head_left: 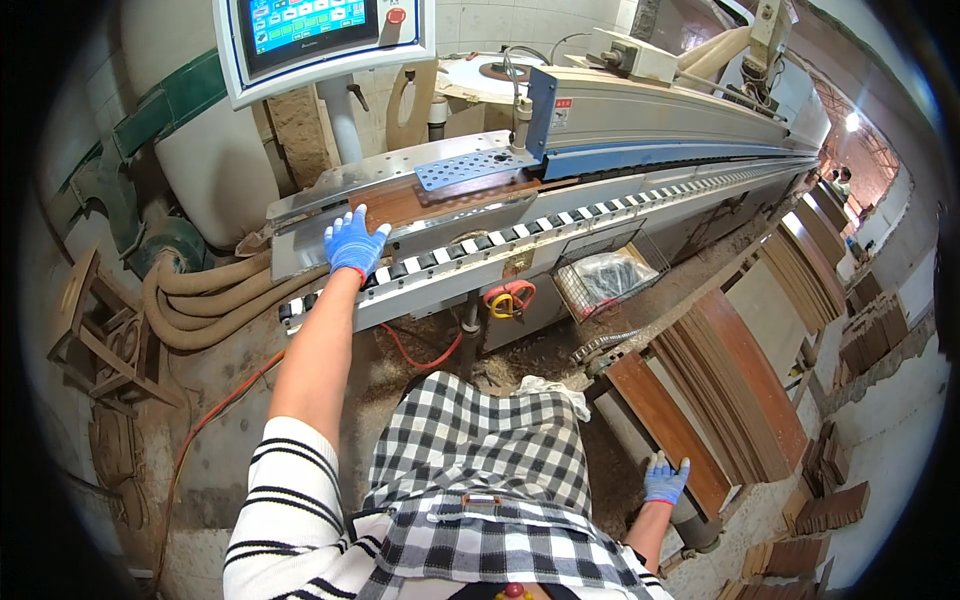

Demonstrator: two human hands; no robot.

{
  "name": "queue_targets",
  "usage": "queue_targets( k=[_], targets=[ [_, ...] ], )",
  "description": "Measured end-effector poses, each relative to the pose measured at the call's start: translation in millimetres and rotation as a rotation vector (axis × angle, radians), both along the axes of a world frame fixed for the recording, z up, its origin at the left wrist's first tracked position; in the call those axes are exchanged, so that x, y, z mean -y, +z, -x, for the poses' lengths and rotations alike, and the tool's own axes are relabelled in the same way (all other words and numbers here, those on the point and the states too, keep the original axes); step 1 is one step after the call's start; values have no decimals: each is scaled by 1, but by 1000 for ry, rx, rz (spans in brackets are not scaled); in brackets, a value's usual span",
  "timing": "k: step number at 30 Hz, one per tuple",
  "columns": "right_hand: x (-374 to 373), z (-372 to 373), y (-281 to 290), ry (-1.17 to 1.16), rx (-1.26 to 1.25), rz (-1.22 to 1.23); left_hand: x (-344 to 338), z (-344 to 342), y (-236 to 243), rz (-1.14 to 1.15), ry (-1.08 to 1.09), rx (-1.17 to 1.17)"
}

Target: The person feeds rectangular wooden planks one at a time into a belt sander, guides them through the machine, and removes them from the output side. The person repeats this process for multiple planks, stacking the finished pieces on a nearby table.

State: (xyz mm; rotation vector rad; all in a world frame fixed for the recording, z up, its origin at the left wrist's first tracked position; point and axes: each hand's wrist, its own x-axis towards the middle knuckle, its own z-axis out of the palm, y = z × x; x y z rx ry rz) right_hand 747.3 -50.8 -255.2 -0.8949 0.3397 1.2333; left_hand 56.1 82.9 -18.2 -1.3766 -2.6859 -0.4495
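My left hand (356, 243), in a blue and white glove, lies with fingers spread at the near left end of a brown wooden panel (405, 202). The panel sits on the infeed of a long edge-banding machine (660, 128), its far end passing under a blue perforated plate (470, 169). At the lower right, my right hand (664, 479), gloved alike, rests at the near end of a reddish-brown board (665, 418), with its thumb and fingers apart. That board lies beside a stack of boards (735, 375).
A row of black and white track pads (500, 238) edges the machine. Above the infeed stands a control screen (312, 22). Ribbed hoses (215, 305) and a wooden stool (95, 325) are at left. A wire basket (610, 275) hangs below the track; a red hose (425, 355) crosses the floor.
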Motion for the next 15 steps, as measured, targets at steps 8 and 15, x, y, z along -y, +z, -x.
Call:
queue_targets(
  k=[8, 15],
  targets=[
    [20, 11, 16, 117, 156, -122, 25, -4, 7, -72, -142, 156],
    [9, 74, 64, 366, 170, -446, 79, -3, 0, -230, -296, 135]
  ],
)
